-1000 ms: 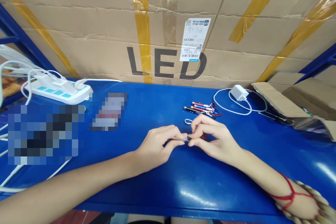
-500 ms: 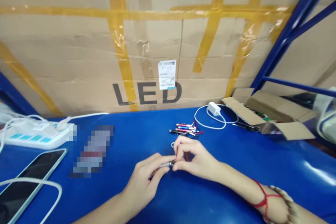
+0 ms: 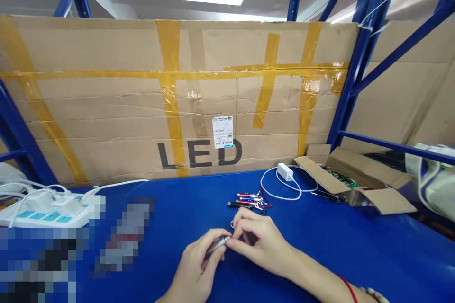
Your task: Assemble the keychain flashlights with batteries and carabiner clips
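Observation:
My left hand (image 3: 199,265) is closed around a small silver pen-shaped light (image 3: 217,243), low in the middle of the view. My right hand (image 3: 256,239) pinches the tip of that same light with thumb and fingers. A small metal ring (image 3: 232,224) shows just above my right fingers. A little behind my hands, several more small red and black pen lights (image 3: 250,200) lie in a bunch on the blue table (image 3: 355,251).
A big taped cardboard box marked LED (image 3: 177,104) stands along the table's back. A white charger with its cable (image 3: 284,173) and an open cardboard box (image 3: 359,184) lie at right. A white power strip (image 3: 46,208) sits at left, blue rack posts (image 3: 348,75) behind.
The camera has tilted up, so my hands sit lower in view and the rack and ceiling appear. Both hands stay pinched on the small light.

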The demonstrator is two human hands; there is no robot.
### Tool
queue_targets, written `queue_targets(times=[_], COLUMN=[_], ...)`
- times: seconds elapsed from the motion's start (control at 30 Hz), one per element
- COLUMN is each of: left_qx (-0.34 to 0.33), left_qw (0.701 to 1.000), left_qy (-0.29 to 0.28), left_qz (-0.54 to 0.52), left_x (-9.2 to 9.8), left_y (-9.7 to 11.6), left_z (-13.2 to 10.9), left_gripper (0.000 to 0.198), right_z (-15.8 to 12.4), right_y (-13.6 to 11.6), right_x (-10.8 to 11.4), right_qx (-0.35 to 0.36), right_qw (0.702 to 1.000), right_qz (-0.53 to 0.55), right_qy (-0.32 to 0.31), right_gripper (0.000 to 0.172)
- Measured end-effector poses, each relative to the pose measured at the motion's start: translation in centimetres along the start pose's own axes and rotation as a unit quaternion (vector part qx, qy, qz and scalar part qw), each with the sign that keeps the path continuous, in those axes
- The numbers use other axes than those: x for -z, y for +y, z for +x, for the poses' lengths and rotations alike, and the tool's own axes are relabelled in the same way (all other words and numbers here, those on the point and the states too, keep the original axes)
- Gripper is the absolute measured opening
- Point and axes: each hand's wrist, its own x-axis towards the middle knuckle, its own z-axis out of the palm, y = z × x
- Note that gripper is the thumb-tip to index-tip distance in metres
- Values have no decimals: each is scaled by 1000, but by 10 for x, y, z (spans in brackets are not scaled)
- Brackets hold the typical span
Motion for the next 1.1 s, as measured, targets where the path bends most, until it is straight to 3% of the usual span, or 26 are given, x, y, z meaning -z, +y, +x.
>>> queue_targets(times=[0.17,0.43,0.87,1.1], left_qx=[20,49,61,76], left_qw=[1000,998,995,996], left_qy=[-1,-45,-72,-45], left_qz=[23,17,15,30], left_x=[0,1,1,3], left_y=[3,0,5,9], left_z=[2,0,1,1], left_gripper=[25,30,37,31], right_z=[2,3,2,-1], right_y=[5,12,14,13], right_x=[4,7,7,4], right_qx=[44,122,120,77], right_qw=[997,990,990,993], right_qz=[-53,-67,-39,-42], right_qy=[37,-12,-57,-82], right_gripper=[19,20,22,25])
